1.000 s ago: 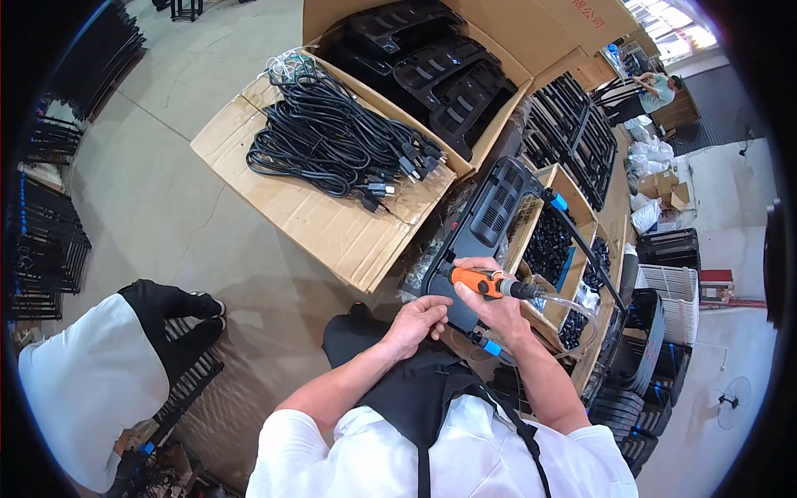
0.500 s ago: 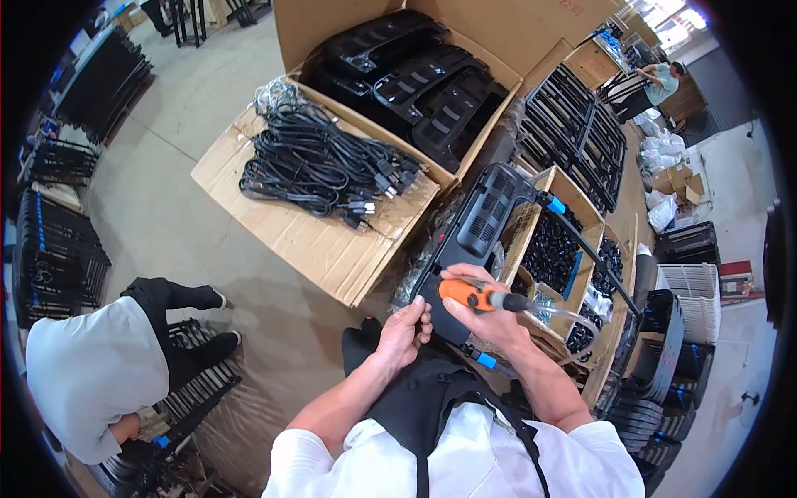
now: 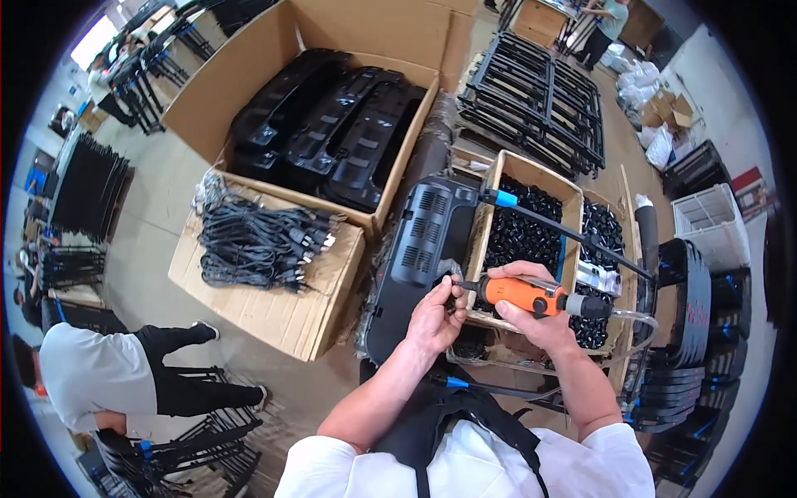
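Observation:
My right hand [image 3: 540, 319] is wrapped round an orange air screwdriver [image 3: 519, 295], which lies nearly level with its tip pointing left. A clear hose [image 3: 643, 319] runs from its back end. At the tip, the thumb and fingers of my left hand [image 3: 436, 319] are pinched together; small dark bits show in the curled palm, too small to name. Beneath and beyond both hands lies a black plastic panel [image 3: 427, 224] with vent slots. A black bar with blue ends [image 3: 573, 236] crosses the wooden bin of small black parts [image 3: 523, 224] on the right.
An open carton [image 3: 407, 37] holds black moulded panels. Bundled black cables [image 3: 253, 241] lie on a cardboard surface [image 3: 249, 319] at left. Black metal frames [image 3: 531, 100] are stacked beyond the bin. One co-worker [image 3: 100, 373] bends over frames at left; another [image 3: 606, 25] stands far right.
The view has shifted. My right hand has moved rightward with the screwdriver, turning its tip toward my left hand. My left hand has come over to that tip, off the panel's near edge.

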{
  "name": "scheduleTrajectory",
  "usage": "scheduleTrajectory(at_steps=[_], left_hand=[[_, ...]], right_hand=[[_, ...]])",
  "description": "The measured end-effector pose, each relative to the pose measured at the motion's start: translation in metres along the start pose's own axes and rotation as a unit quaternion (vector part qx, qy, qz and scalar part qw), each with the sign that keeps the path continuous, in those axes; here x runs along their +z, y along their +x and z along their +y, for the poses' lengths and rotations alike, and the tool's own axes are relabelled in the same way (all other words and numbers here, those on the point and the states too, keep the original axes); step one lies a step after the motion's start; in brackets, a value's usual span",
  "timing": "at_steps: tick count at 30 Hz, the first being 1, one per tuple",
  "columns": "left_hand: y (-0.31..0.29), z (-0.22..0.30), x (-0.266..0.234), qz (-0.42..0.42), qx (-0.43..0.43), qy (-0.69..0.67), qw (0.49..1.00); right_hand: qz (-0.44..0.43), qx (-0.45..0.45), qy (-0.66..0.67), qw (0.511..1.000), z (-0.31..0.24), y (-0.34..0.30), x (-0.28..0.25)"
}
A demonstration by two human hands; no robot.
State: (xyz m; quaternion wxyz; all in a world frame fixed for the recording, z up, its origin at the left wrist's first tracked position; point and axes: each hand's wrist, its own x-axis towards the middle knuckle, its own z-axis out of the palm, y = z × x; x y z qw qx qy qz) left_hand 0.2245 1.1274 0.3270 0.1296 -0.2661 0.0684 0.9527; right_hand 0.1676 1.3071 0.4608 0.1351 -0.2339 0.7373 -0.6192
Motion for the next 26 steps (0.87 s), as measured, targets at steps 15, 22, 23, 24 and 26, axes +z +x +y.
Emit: scheduleTrajectory(at_steps=[15, 22, 23, 24, 26], left_hand=[[0.097, -0.047, 0.044, 0.057, -0.046, 0.117, 0.99], [0.113, -0.028, 0.028, 0.035, -0.09, 0.119, 0.988], [0.117, -0.024, 0.026, 0.027, -0.102, 0.119, 0.987], [0.12, -0.021, 0.024, 0.025, -0.104, 0.117, 0.987], [0.125, -0.016, 0.019, -0.009, -0.122, 0.129, 0.984]], right_hand=[[0.112, -0.007, 0.001, 0.994, 0.061, 0.118, -0.104], [0.1, 0.016, -0.019, 0.995, 0.087, 0.18, -0.098], [0.094, 0.015, -0.032, 0.995, 0.088, 0.186, -0.096], [0.094, 0.016, -0.036, 0.995, 0.09, 0.19, -0.095], [0.082, 0.041, -0.072, 0.993, 0.095, 0.196, -0.093]])
